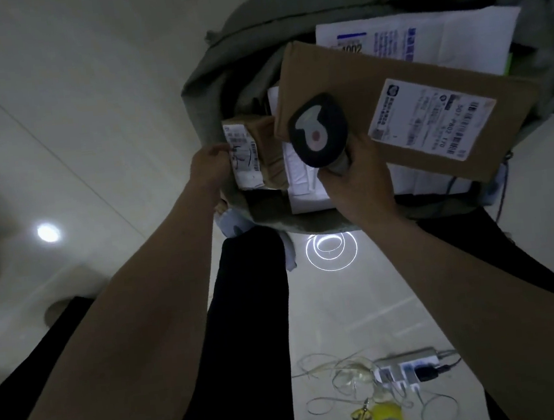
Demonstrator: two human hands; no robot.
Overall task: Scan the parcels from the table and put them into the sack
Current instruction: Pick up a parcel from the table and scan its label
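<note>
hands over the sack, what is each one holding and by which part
The left hand grips the small brown parcel by its labelled left end. The right hand holds the scanner by its handle.

We see left hand (211, 163) gripping a small taped box (256, 152) at the sack (221, 79) mouth's near-left edge. Right hand (355, 174) grips the scanner (317, 130) over the opening. Large cardboard parcel (405, 107) lies tilted atop white mailers (421, 37) inside. Power strip (411, 365) on floor (51, 96), near-right.

Grey-green sack (208, 90), brown parcels (350, 75) with white labels (430, 118).
</note>
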